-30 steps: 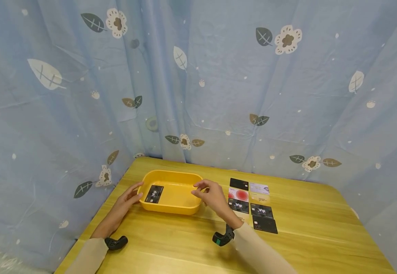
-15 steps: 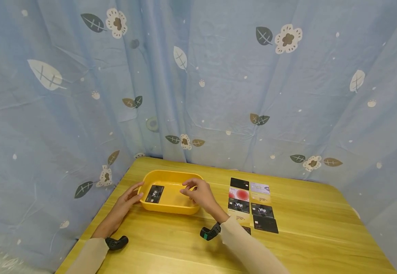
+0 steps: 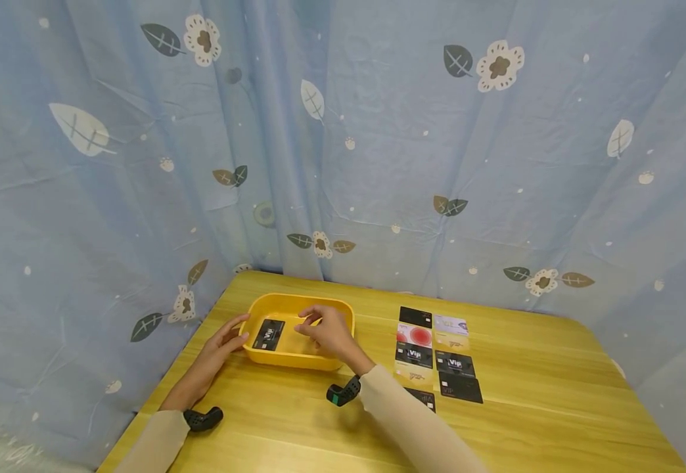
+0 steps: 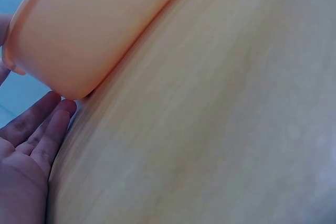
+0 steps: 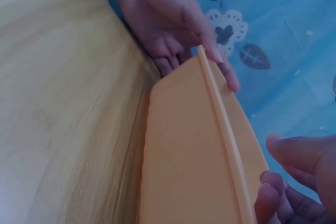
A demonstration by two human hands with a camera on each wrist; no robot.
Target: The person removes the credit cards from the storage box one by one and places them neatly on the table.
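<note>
A yellow plastic tray (image 3: 284,360) stands at the table's left side, with a black "Vip" card (image 3: 269,335) lying in its left part. At the tray's left end, my left hand (image 3: 215,353) grips the rim between thumb and forefinger. Its other fingers (image 4: 48,129) lie against the outer wall near the tabletop. My right hand (image 3: 328,332) hovers over the tray's right half, to the right of the card. Thumb and fingertips stand apart in the right wrist view, the fingers (image 5: 269,195) loosely bent, and no held thing shows.
Right of the tray, several cards lie face up in two columns, among them a red-and-white card (image 3: 415,334), a gold card (image 3: 414,374) and a black card (image 3: 461,387). A blue patterned curtain (image 3: 378,164) hangs behind the wooden table (image 3: 532,374).
My right hand has moved left from the tray's right rim to above its inside. A black card at the near end of the left column has come into view. My left hand stays put.
</note>
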